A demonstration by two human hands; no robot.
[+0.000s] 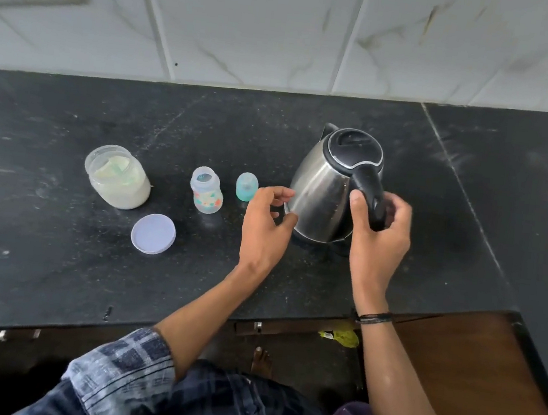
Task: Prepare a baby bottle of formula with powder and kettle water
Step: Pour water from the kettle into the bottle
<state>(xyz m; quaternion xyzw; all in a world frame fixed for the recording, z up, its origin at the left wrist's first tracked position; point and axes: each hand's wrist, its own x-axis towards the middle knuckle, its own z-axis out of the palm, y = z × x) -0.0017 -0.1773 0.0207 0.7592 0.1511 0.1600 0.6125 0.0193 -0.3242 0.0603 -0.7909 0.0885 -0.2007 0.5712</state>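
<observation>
A: Steel kettle [327,186], black on top, stood upright on the dark counter [51,266], right of centre, didn't it?

B: It did. The right hand [378,235] had its thumb and fingers curled round the black handle [368,184], at the kettle's five o'clock.

A: And the left hand [264,230]?

B: It held nothing. Its fingers were loosely bent, just beside the kettle's wall at eight o'clock. Whether a fingertip touched the steel, I could not tell.

A: Where was the baby bottle [206,192]?

B: Upright and uncapped at the kettle's nine o'clock, apart from it. A teal cap [246,187] stood between them. Farther out at nine o'clock sat the open jar [117,177] of pale powder, its round lid [153,233] lying flat at the jar's five o'clock.
</observation>
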